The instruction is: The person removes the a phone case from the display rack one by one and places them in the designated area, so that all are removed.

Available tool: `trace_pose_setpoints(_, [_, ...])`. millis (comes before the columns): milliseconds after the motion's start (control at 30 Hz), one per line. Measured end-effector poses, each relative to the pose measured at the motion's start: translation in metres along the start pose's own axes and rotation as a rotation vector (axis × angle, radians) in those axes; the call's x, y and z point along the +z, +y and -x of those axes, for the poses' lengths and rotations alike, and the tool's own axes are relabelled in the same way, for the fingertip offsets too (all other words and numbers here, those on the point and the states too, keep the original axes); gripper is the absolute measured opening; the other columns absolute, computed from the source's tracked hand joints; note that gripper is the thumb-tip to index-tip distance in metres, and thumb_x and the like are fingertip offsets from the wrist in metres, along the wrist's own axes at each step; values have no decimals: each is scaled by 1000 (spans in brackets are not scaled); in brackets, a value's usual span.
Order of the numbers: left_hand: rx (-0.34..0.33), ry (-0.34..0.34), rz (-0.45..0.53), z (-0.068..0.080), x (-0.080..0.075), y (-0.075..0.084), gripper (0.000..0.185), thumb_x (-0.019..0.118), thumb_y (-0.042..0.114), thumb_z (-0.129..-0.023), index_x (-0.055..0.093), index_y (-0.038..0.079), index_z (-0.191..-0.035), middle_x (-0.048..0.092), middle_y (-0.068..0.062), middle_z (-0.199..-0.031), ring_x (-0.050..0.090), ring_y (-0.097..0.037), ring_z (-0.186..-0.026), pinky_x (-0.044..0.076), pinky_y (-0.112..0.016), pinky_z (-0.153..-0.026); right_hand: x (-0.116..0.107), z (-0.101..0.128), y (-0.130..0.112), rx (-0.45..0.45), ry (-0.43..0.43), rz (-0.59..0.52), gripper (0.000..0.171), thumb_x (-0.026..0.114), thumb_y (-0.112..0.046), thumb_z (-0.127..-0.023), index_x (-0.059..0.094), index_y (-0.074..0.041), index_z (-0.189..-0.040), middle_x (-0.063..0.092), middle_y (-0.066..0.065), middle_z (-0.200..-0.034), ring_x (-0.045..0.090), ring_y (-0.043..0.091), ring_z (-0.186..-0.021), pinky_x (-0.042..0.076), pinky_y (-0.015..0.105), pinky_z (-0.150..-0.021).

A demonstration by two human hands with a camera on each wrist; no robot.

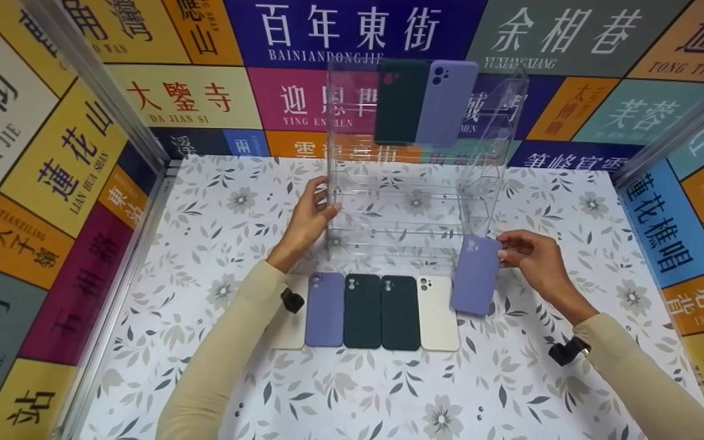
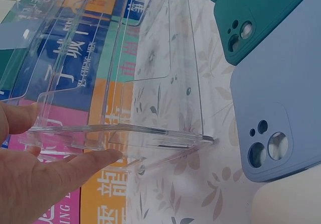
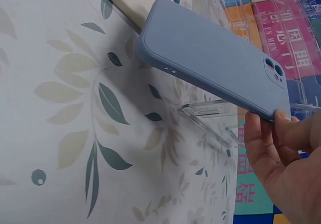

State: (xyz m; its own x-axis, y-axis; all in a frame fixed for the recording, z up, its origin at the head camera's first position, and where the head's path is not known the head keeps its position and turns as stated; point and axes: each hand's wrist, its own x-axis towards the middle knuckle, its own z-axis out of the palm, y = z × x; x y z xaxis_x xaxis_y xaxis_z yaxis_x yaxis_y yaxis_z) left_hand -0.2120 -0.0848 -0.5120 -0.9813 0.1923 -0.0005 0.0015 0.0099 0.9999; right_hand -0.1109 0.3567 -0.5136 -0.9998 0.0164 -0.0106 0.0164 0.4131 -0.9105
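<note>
My left hand holds the left side of a clear plastic tiered display rack; in the left wrist view its thumb lies on one side of the edge and a finger stretches along the other. Between thumb and fingers, my right hand pinches a purple phone case near its camera-hole end, tilted in front of the rack's right side. In the right wrist view that case hangs over the patterned cloth. On the rack's top tier stand a dark green case and a purple case.
A row of phone cases lies before the rack: a cream one partly behind the left wrist, a purple one, two dark green ones and another cream one. Walls with printed signs enclose the flowered tabletop.
</note>
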Motion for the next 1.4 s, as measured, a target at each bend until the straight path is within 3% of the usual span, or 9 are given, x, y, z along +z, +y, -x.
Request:
trace_pose_setpoints(367, [-8,-10,13,1,0,1,64,61,-6,-108,34,-2,-165,57,-29,-155,63,-44,-137,52,-54,-111,-3,8,11,69,-98,-38,31,72,12,-100,67,18,-130,74,13,-107,76,8,-86,66,33,-78])
trace_pose_setpoints(633, [-4,-4,19,0,1,0,62,61,-7,-107,36,-2,-164,59,-29,-154,64,-43,-136,53,-52,-110,-6,12,22,106,-213,-38,33,71,10,-102,65,19,-132,73,20,-108,75,10,-85,66,33,-78])
trace_pose_setpoints(800, [1,-1,17,0,1,0,62,61,-8,-107,36,-4,-163,58,-30,-154,63,-45,-137,53,-52,-111,-6,13,27,149,-264,-40,33,70,10,-102,65,20,-132,74,17,-107,74,10,-84,66,33,-78])
trace_pose_setpoints(1200, [8,-7,8,0,2,0,61,62,-6,-107,38,-1,-163,58,-30,-154,62,-45,-139,52,-54,-112,0,14,36,194,-312,-77,33,69,13,-100,63,24,-131,73,20,-105,72,13,-77,65,31,-71])
trace_pose_setpoints(1400, [-4,-1,7,1,1,1,61,62,-6,-106,40,3,-162,59,-29,-153,63,-43,-138,52,-53,-112,5,16,37,217,-295,-59,33,72,13,-99,65,23,-129,75,22,-104,75,15,-75,66,32,-71])
